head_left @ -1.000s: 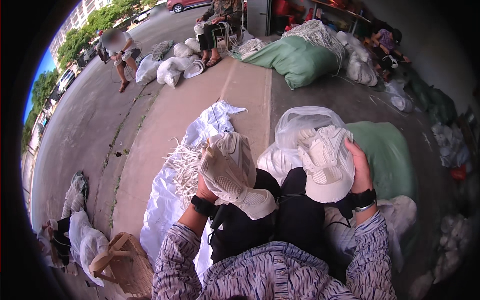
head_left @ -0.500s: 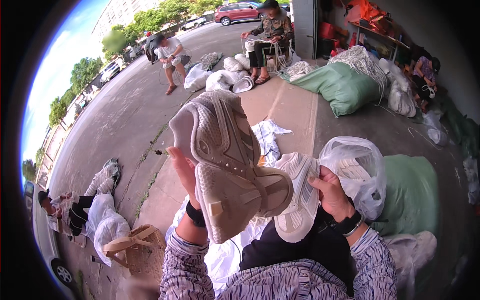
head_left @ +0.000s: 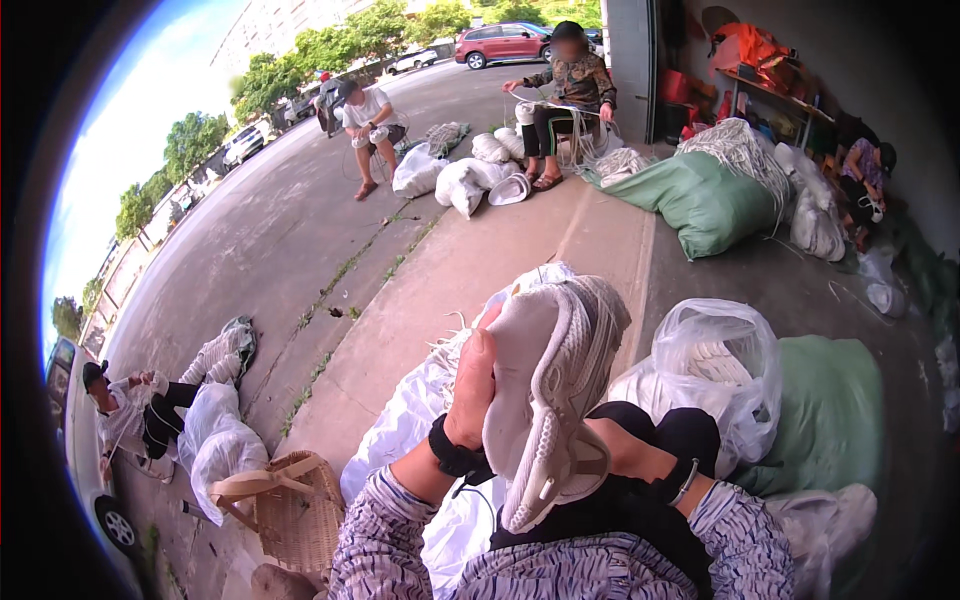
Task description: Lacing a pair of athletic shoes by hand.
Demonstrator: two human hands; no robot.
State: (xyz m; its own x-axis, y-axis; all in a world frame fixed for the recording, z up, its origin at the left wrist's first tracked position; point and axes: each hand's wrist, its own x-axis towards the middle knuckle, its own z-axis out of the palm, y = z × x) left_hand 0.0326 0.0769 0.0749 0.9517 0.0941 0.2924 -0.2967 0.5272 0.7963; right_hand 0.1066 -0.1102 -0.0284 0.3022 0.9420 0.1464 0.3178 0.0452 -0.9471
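Observation:
A beige and off-white sneaker (head_left: 560, 385) is tilted up over my lap. My left hand (head_left: 470, 390) is closed on its left side, with the thumb near the pale sole and the other fingers mostly hidden. From the right, my right hand (head_left: 622, 448) reaches behind the shoe, which covers its fingers, so what they hold cannot be seen. White plastic sheeting (head_left: 400, 440) lies beside and below my left forearm. Loose white lace ends show just behind the left hand.
To my right are an open clear bag (head_left: 750, 400) of white pieces and a green sack (head_left: 825, 410). A wicker basket (head_left: 295, 515) stands at lower left. Several people sit around, one on a chair (head_left: 565, 95) ahead, near a green sack (head_left: 720, 205) topped with white cords.
The sneaker has moved right and turned, with its sole now toward the left. The second pale shoe in my right hand is no longer visible, and that hand has gone behind the sneaker.

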